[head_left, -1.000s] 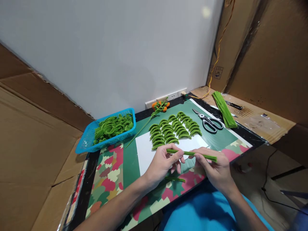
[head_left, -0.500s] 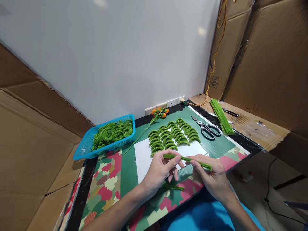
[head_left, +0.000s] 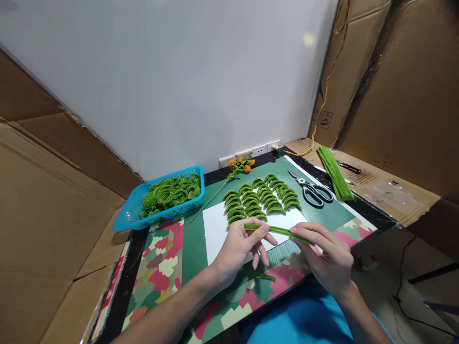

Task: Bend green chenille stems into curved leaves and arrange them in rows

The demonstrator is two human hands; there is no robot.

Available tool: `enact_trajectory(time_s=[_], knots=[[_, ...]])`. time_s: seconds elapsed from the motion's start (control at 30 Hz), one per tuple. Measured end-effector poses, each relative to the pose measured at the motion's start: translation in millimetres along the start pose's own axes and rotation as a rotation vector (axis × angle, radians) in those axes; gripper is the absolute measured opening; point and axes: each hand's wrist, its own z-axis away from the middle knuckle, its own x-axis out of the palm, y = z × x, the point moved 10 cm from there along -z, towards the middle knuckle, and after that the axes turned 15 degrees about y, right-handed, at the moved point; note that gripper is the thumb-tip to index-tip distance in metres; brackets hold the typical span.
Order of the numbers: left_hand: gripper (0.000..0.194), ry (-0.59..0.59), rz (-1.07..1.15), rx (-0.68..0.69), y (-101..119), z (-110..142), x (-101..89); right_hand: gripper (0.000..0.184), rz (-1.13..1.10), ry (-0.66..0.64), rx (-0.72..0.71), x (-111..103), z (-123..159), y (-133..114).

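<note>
Between my two hands stretches a green pipe cleaner strip (head_left: 279,231), fuzzy and seemingly doubled. My left hand (head_left: 247,243) pinches it near its left end with thumb and index finger, the other fingers loosely curled. The thumb and fingers of my right hand (head_left: 324,253) close on its right part. Another short green pipe cleaner (head_left: 263,275) lies on the mat below my left hand. Just beyond my hands, curved green pipe cleaner pieces (head_left: 251,203) sit in several rows on white paper (head_left: 213,234) and the green mat (head_left: 193,243).
A blue basket (head_left: 124,210) of coiled green pieces stands at left. An orange-flowered stem (head_left: 229,179) lies at the back. Black-handled scissors (head_left: 315,193), a bundle of green pipe cleaners (head_left: 335,174) and a knife (head_left: 348,166) lie at right. Cardboard walls (head_left: 43,191) flank the table.
My right hand has shifted its grip on the strip, its fingers now reaching over the top with the thumb beneath. My left hand keeps its pinch. The view has shifted slightly.
</note>
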Motion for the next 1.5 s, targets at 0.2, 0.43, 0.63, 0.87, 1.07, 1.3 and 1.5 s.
enact_trajectory(time_s=[0.2,0.43,0.63,0.87,1.07,1.3,1.5], knots=[[0.048,-0.014,-0.045,0.052,2.5,2.4,3.6,0.013,0.005,0.057,0.187,-0.2,-2.9,9.7],[0.041,0.063,-0.12,0.132,3.3,5.9,-0.6,0.01,0.183,0.016,0.094,14.2,0.8,-11.4],[0.032,0.078,-0.229,0.261,14.8,14.1,-2.8,0.017,0.208,-0.137,0.031,34.4,11.7,-23.2],[0.028,0.026,-0.254,0.255,19.6,17.0,0.6,0.014,0.112,-0.102,0.143,31.2,8.9,-19.6],[0.03,-0.022,-0.298,0.239,21.3,16.1,2.1,0.017,0.146,-0.131,0.099,35.0,9.8,-23.9],[0.023,-0.042,-0.393,0.391,33.7,23.2,7.5,0.018,0.183,-0.233,0.022,34.4,9.2,-36.8],[0.02,-0.046,-0.409,0.434,38.5,28.0,12.0,0.016,0.144,-0.174,0.099,28.9,3.1,-42.1]])
